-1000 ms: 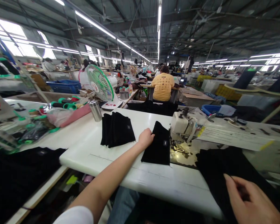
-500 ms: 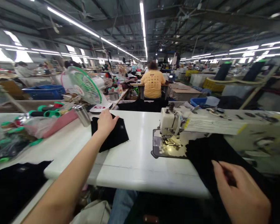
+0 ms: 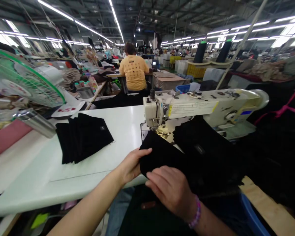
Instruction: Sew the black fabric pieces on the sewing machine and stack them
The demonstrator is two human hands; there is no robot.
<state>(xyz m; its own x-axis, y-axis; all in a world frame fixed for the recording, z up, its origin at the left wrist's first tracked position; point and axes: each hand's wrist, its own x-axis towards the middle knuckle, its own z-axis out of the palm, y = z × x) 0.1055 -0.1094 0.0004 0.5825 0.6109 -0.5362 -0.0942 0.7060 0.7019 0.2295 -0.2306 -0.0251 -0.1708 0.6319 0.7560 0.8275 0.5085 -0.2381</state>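
A black fabric piece (image 3: pixel 159 152) is held in front of the sewing machine (image 3: pixel 153 113). My left hand (image 3: pixel 132 164) grips its left edge, thumb on top and fingers underneath. At the lower edge, my right hand (image 3: pixel 170 188) has its fingers curled closed on the same cloth; its fingertips are partly hidden. Left of the machine lies a fanned stack of black fabric pieces (image 3: pixel 85 136) with a small label on top. Another black fabric pile (image 3: pixel 206 144), also labelled, rests on the right, beneath and in front of the machine arm.
At the left stand a green-rimmed fan (image 3: pixel 27 78) and a tilted metal flask (image 3: pixel 36 123) on the white table (image 3: pixel 126 123). A wooden board (image 3: pixel 270 206) and a blue bin edge (image 3: pixel 253 213) lie at lower right. Ahead, a person in a yellow shirt (image 3: pixel 134 70) sits facing away.
My view has swung right. My left hand has left the fabric stack on the left and now grips a piece before the machine. My right hand has moved inward to the same piece.
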